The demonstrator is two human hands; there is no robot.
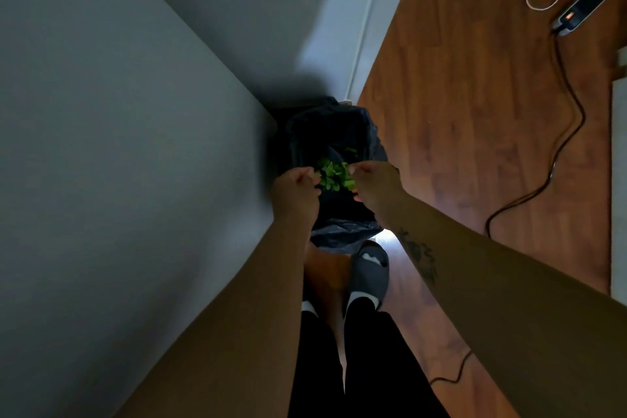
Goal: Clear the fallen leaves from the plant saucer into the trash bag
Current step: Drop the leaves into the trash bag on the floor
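Grey panel (118, 146): borders the bag on the left; keep the forearm clear of it.

Left hand (295, 192): fingers curled, pinching the left edge of the leaves (334, 176). The leaves hang as 1 green clump directly above the mouth of the trash bag (342, 231); a few pieces appear to lie inside.

Right hand (373, 188): fingers curled, gripping the clump's right edge.

The saucer is not in view.

Procedure: lower both hands toward the opening, then spread the fingers of the 2 hands together, so nothing drifts onto the wooden floor (475, 146). Rub off stuck fragments over the bag.
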